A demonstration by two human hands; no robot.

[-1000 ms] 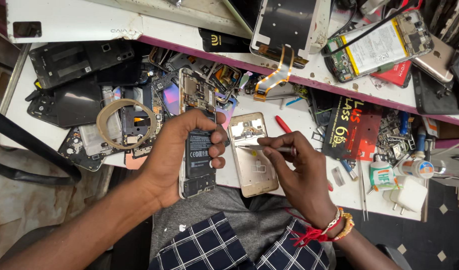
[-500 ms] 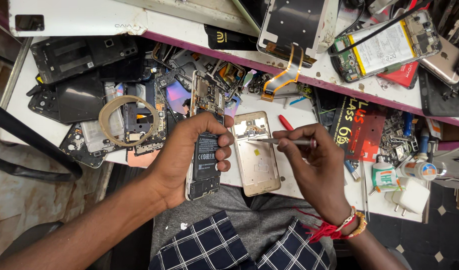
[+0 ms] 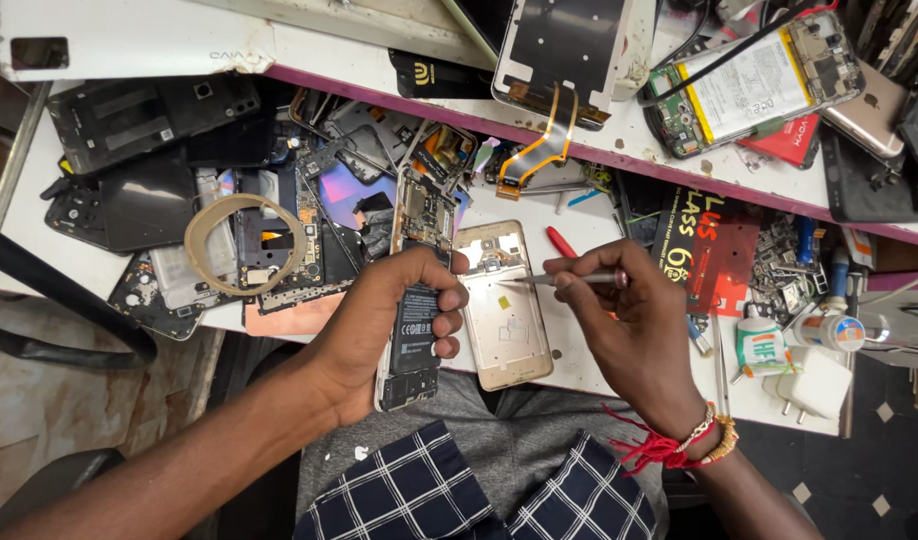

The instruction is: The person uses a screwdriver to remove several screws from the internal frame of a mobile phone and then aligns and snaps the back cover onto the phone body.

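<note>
A cluttered white workbench (image 3: 119, 40) holds phone parts. The left hand (image 3: 384, 325) grips an opened phone (image 3: 411, 300); right of it, the right hand (image 3: 629, 325) pinches what look like tweezers (image 3: 564, 279) over a gold back cover (image 3: 503, 305).

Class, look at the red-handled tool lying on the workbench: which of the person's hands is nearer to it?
Right. The right hand, holding tweezers, sits just beside and below the red-handled tool. The left hand is farther off to the left, gripping an opened phone.
</note>
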